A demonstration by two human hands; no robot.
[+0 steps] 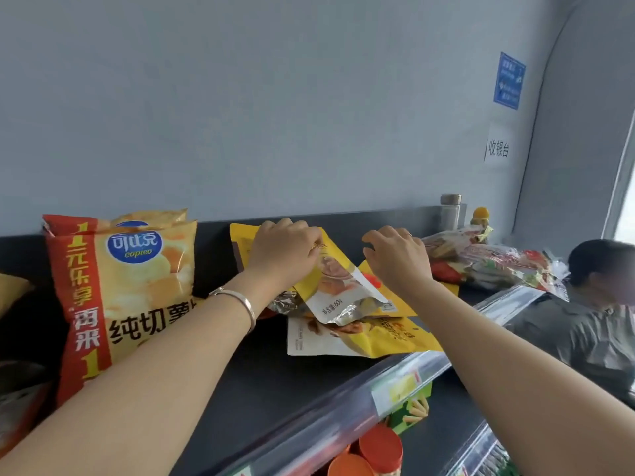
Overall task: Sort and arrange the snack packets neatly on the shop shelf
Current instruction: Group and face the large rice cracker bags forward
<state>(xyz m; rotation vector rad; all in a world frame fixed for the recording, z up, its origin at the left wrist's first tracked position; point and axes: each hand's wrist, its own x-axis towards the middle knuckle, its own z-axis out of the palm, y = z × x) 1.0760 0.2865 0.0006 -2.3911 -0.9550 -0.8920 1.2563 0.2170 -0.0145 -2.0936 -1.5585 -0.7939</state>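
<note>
dark top shelf (275,383), big chip bag (137,286) upright at left, yellow pouches (385,338) heaped mid-shelf, likely light, slick and floppy, best pinched at a sealed edge; left hand (285,252) fingers curled on one's top, right hand (395,259) loosely bent, holding nothing.

A plain grey-blue wall (275,97) fills the back, carrying a blue notice (509,80) and a white paper sign (498,147) toward the corner, beside a bright window (627,207).
</note>
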